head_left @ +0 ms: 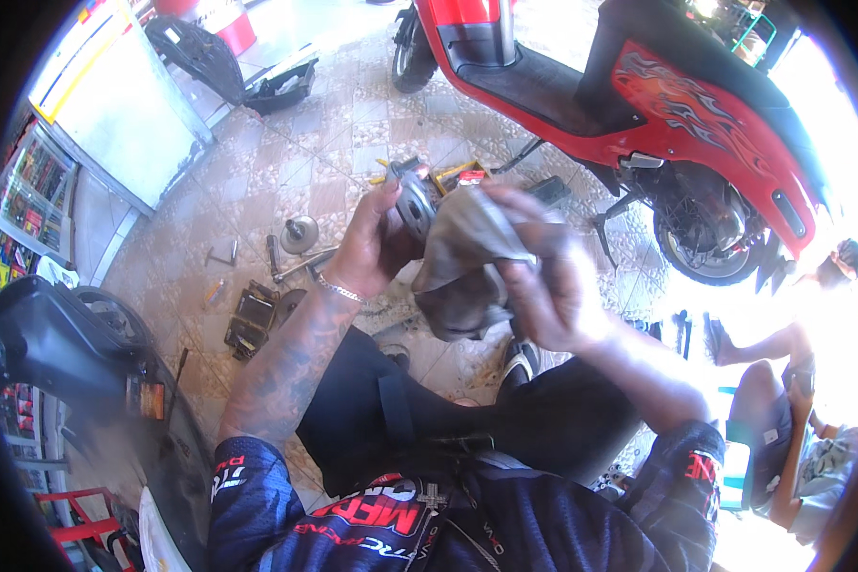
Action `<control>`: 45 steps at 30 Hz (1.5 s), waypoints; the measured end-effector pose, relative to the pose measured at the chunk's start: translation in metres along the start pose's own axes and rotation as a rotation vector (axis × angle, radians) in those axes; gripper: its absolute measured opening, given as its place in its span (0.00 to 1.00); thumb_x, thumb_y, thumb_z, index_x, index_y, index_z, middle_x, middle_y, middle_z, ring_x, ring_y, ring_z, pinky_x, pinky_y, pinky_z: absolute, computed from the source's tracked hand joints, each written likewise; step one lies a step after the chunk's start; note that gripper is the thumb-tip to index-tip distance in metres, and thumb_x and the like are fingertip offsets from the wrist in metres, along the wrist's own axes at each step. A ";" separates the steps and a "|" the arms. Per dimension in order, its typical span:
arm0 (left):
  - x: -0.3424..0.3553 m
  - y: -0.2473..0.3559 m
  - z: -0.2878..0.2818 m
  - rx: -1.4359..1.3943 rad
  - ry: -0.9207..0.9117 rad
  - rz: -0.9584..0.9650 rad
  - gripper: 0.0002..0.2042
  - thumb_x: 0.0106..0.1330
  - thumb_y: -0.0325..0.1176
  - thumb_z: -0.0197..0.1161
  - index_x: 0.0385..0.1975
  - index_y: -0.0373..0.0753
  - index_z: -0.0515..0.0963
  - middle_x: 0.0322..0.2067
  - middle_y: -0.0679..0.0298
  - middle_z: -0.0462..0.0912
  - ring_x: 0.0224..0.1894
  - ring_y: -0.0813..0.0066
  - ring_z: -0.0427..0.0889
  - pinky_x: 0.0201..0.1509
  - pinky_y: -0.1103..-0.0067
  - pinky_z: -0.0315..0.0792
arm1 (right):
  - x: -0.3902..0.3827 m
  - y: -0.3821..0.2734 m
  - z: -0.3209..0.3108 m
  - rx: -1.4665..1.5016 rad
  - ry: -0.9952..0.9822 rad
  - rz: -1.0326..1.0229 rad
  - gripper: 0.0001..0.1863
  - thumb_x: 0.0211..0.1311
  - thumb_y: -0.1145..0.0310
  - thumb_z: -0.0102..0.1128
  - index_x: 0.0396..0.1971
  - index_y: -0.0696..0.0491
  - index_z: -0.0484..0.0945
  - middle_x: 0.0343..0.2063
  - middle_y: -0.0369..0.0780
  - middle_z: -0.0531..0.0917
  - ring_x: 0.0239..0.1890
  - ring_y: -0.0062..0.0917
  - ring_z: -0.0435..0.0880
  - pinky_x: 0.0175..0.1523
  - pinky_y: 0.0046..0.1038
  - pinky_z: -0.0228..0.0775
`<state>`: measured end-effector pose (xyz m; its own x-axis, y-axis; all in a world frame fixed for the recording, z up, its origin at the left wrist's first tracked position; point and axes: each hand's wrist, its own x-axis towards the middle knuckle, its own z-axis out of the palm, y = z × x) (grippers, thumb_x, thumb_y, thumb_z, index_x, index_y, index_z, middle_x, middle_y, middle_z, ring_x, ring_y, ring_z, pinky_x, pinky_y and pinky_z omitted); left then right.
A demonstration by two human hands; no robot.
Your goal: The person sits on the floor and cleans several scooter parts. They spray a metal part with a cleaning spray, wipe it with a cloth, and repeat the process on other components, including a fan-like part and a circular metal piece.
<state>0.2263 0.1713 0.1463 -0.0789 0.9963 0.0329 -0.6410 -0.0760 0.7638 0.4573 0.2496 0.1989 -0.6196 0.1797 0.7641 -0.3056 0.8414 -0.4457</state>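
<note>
My left hand (374,240) is closed on the rim of a round grey metal disc (413,202), a machined part with holes near its centre, and holds it up on edge in front of my chest. From my right hand (555,286), slightly smeared by motion, hangs a crumpled grey-brown rag (459,234), gripped between the fingers. The rag lies against or just beside the disc's right side; exact contact is hard to tell. A second round metal part (299,234) with a central hub rests on the tiled floor beyond my left forearm.
A red scooter (553,105) stands ahead to the right, and a dark scooter (76,353) is close on my left. Tools, an open dark case (254,315) and a yellow tray (448,178) lie on the floor. Another person (782,419) sits at the right.
</note>
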 end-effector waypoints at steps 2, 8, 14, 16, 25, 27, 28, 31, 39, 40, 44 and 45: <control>0.000 -0.004 0.002 0.048 -0.008 0.006 0.34 0.75 0.53 0.59 0.75 0.44 0.61 0.60 0.58 0.79 0.61 0.67 0.80 0.68 0.65 0.73 | -0.005 0.009 0.020 -0.106 -0.051 0.081 0.17 0.66 0.76 0.65 0.53 0.58 0.74 0.55 0.54 0.81 0.64 0.53 0.80 0.62 0.46 0.76; 0.002 -0.021 0.000 0.176 0.029 -0.045 0.32 0.73 0.44 0.58 0.75 0.44 0.60 0.59 0.62 0.78 0.60 0.71 0.79 0.66 0.70 0.72 | -0.029 0.035 0.027 -0.307 -0.193 0.056 0.26 0.59 0.72 0.71 0.57 0.57 0.74 0.53 0.50 0.83 0.60 0.47 0.82 0.61 0.46 0.76; 0.006 -0.033 0.003 0.127 -0.021 -0.032 0.31 0.72 0.41 0.57 0.75 0.43 0.61 0.59 0.62 0.78 0.59 0.73 0.78 0.66 0.74 0.71 | -0.036 0.048 0.027 -0.489 -0.281 -0.077 0.29 0.59 0.57 0.71 0.56 0.57 0.76 0.51 0.47 0.82 0.55 0.40 0.83 0.58 0.40 0.74; 0.005 -0.035 0.006 0.163 -0.012 -0.025 0.31 0.71 0.40 0.57 0.74 0.42 0.61 0.59 0.62 0.78 0.60 0.74 0.77 0.66 0.74 0.71 | -0.036 0.054 0.023 -0.501 -0.326 -0.115 0.29 0.59 0.53 0.71 0.53 0.56 0.78 0.48 0.45 0.82 0.51 0.39 0.84 0.54 0.38 0.75; 0.006 -0.041 0.018 0.210 0.043 -0.011 0.33 0.70 0.38 0.60 0.75 0.41 0.60 0.58 0.61 0.76 0.56 0.77 0.75 0.64 0.75 0.70 | -0.046 0.043 0.032 -0.022 -0.311 0.559 0.18 0.77 0.60 0.55 0.52 0.61 0.77 0.39 0.57 0.83 0.40 0.56 0.85 0.47 0.49 0.78; 0.006 -0.039 0.019 0.383 0.094 0.013 0.35 0.69 0.37 0.60 0.76 0.41 0.58 0.58 0.61 0.76 0.55 0.76 0.75 0.64 0.75 0.70 | -0.044 0.028 0.033 0.147 -0.269 0.891 0.20 0.79 0.59 0.51 0.55 0.63 0.76 0.39 0.59 0.84 0.42 0.58 0.85 0.48 0.50 0.78; 0.004 -0.040 0.021 0.407 0.090 0.000 0.37 0.68 0.41 0.58 0.77 0.38 0.57 0.63 0.58 0.75 0.64 0.69 0.75 0.71 0.70 0.66 | -0.042 0.022 0.034 0.240 -0.238 0.993 0.15 0.80 0.64 0.50 0.51 0.61 0.75 0.33 0.54 0.82 0.39 0.55 0.84 0.46 0.46 0.76; 0.001 -0.040 0.022 0.337 -0.024 0.083 0.37 0.69 0.37 0.61 0.78 0.41 0.56 0.62 0.60 0.73 0.57 0.75 0.74 0.63 0.75 0.70 | -0.032 0.015 0.024 -0.028 -0.271 0.724 0.14 0.79 0.65 0.51 0.49 0.60 0.76 0.33 0.55 0.82 0.38 0.55 0.84 0.45 0.46 0.75; 0.004 -0.048 0.024 0.266 0.009 0.063 0.38 0.68 0.33 0.61 0.79 0.42 0.54 0.62 0.62 0.72 0.57 0.78 0.73 0.63 0.75 0.70 | -0.036 0.028 0.016 0.065 -0.315 0.862 0.17 0.75 0.61 0.55 0.51 0.61 0.78 0.33 0.57 0.85 0.39 0.54 0.86 0.45 0.49 0.77; 0.003 -0.047 0.025 0.313 -0.002 0.075 0.39 0.68 0.32 0.61 0.79 0.43 0.53 0.61 0.61 0.72 0.56 0.78 0.74 0.63 0.75 0.70 | -0.037 0.028 0.014 0.191 -0.332 0.975 0.17 0.75 0.61 0.56 0.50 0.61 0.78 0.33 0.57 0.85 0.39 0.54 0.86 0.45 0.50 0.77; -0.001 -0.042 0.027 0.201 -0.045 0.075 0.41 0.68 0.35 0.61 0.80 0.44 0.51 0.63 0.56 0.73 0.55 0.71 0.81 0.62 0.73 0.74 | -0.038 0.026 -0.019 -0.228 -0.322 0.412 0.17 0.72 0.58 0.62 0.47 0.59 0.81 0.31 0.49 0.84 0.31 0.44 0.86 0.38 0.41 0.79; -0.001 -0.040 0.026 0.129 -0.083 0.093 0.41 0.68 0.36 0.61 0.80 0.45 0.51 0.63 0.55 0.73 0.55 0.69 0.82 0.62 0.72 0.75 | -0.037 0.027 -0.029 -0.422 -0.309 0.118 0.17 0.71 0.58 0.63 0.47 0.58 0.81 0.31 0.47 0.83 0.30 0.41 0.85 0.37 0.39 0.79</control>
<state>0.2721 0.1740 0.1325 -0.0667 0.9855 0.1558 -0.5300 -0.1673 0.8313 0.4931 0.2800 0.1720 -0.8353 0.1805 0.5193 0.0566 0.9678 -0.2453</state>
